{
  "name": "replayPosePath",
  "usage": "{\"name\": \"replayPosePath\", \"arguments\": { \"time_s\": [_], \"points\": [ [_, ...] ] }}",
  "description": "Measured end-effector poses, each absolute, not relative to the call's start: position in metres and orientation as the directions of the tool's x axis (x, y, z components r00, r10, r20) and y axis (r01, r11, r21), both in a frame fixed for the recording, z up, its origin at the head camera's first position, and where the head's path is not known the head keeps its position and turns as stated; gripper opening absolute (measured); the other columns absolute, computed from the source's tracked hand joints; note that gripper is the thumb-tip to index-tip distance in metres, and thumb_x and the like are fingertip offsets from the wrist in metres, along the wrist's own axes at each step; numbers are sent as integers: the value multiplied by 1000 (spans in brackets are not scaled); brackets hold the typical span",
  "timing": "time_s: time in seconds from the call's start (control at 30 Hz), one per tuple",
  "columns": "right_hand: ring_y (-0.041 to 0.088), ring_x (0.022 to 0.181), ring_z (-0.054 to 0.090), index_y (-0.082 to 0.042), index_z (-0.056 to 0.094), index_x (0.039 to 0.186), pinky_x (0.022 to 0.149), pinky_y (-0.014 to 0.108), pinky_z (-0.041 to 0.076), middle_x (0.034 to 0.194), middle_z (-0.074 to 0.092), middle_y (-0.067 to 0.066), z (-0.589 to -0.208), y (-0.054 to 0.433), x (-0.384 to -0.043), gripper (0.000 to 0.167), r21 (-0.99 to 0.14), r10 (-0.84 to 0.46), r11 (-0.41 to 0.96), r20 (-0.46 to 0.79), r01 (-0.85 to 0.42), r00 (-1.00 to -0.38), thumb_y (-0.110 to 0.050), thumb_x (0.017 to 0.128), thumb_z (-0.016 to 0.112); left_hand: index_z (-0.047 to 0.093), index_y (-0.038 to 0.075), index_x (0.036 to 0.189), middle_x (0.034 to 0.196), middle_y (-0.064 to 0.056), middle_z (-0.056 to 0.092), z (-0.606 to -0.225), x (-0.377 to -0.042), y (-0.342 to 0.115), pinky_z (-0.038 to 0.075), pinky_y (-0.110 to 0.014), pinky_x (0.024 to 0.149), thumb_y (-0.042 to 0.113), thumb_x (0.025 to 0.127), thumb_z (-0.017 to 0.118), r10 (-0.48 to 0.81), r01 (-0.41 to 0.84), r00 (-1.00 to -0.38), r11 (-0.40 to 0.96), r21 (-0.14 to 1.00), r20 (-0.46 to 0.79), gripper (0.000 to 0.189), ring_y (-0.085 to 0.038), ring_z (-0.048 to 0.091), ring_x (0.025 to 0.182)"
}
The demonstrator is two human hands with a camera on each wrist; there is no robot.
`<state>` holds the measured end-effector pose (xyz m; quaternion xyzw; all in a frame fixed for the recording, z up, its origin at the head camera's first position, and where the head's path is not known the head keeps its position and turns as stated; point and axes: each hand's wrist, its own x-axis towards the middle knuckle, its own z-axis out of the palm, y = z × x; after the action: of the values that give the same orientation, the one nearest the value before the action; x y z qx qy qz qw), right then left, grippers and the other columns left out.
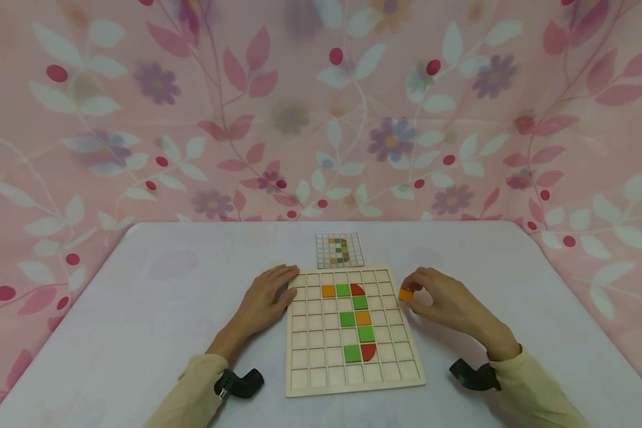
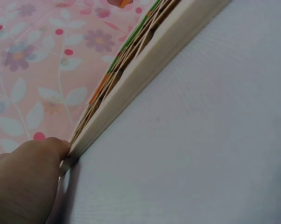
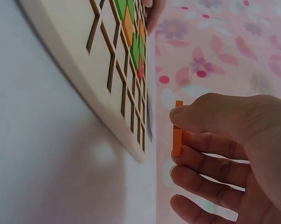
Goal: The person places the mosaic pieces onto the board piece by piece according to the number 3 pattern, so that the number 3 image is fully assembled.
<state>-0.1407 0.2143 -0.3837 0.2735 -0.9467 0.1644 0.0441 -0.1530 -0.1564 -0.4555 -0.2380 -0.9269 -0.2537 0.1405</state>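
A wooden grid board (image 1: 326,374) lies on the table with orange, green and red tiles set in some of its squares. Between thumb and fingers my right hand (image 1: 449,300) pinches an orange square tile (image 1: 406,294), just off the board's right edge; the right wrist view shows the tile (image 3: 177,135) edge-on. My left hand (image 1: 267,300) rests at the board's upper left edge, thumb and fingertips touching it. In the left wrist view that hand (image 2: 28,175) is against the board's side (image 2: 131,79), fingers mostly hidden.
Behind the board lies a small printed card (image 1: 339,250) with a grid and a coloured pattern. A white cloth (image 1: 139,333) covers the table, and a pink floral curtain (image 1: 299,119) hangs behind it. Black wrist devices (image 1: 241,383) are worn on both forearms.
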Motion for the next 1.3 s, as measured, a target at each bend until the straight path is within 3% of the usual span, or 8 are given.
{"name": "replayPosePath", "arguments": {
  "time_s": [0.53, 1.3],
  "points": [
    [10, 89, 59, -18, 66, 99, 79, 31, 53, 94, 60, -8, -386, 187, -134, 23, -321, -535, 776, 117, -542, -836, -28, 81, 74, 55, 7, 133, 135, -9, 56, -456, -153, -156, 35, -51, 108, 26, 94, 58, 376, 527, -836, 753, 395, 399, 43, -30, 47, 130],
    [4, 84, 54, -20, 67, 101, 73, 23, 50, 97, 61, -10, -390, 158, -124, 22, -331, -636, 688, 152, -645, -756, -30, 82, 71, 54, 9, 134, 137, -6, 55, -458, -154, -157, 34, -51, 108, 29, 95, 56, 367, 505, -851, 766, 398, 375, 44, -28, 45, 132]
  ]
}}
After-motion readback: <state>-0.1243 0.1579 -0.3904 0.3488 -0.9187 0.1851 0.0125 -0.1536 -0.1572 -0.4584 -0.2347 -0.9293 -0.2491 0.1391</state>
